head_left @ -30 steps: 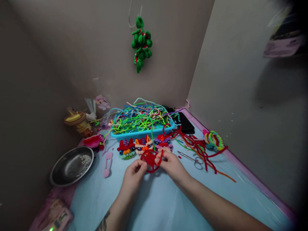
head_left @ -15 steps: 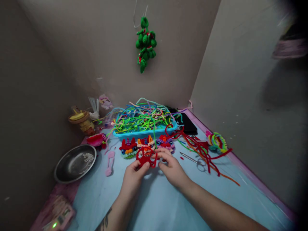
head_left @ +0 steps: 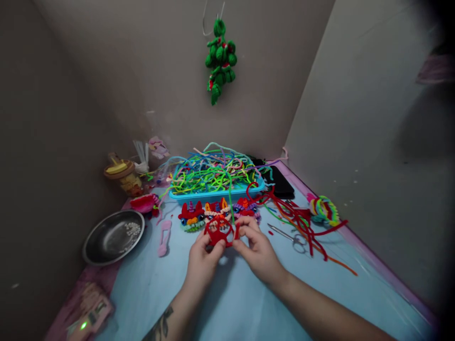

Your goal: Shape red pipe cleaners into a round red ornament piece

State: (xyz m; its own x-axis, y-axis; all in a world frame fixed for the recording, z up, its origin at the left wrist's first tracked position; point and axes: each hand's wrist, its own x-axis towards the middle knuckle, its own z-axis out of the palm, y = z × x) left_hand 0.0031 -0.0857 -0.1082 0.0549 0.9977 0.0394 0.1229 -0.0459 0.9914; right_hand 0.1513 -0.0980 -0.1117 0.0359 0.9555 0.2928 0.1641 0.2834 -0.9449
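Both hands hold a small red pipe-cleaner piece [head_left: 219, 230], a looped frame with openings, just above the light blue table [head_left: 249, 303]. My left hand [head_left: 202, 258] pinches its lower left side. My right hand [head_left: 258, 248] pinches its right edge with fingers closed. Right behind the piece stand three finished pipe-cleaner figures [head_left: 218, 213] in red, orange and purple, in a row.
A blue tray [head_left: 216, 193] heaped with coloured pipe cleaners sits at the back. Loose red pipe cleaners [head_left: 298, 218], scissors [head_left: 289, 235] and a coloured coil [head_left: 324, 208] lie right. A metal bowl [head_left: 113, 236] and pink clip [head_left: 163, 237] lie left. A green ornament [head_left: 220, 59] hangs on the wall.
The red piece has been turned and brought together between both hands, now held more compactly. The view has shifted slightly left and down.
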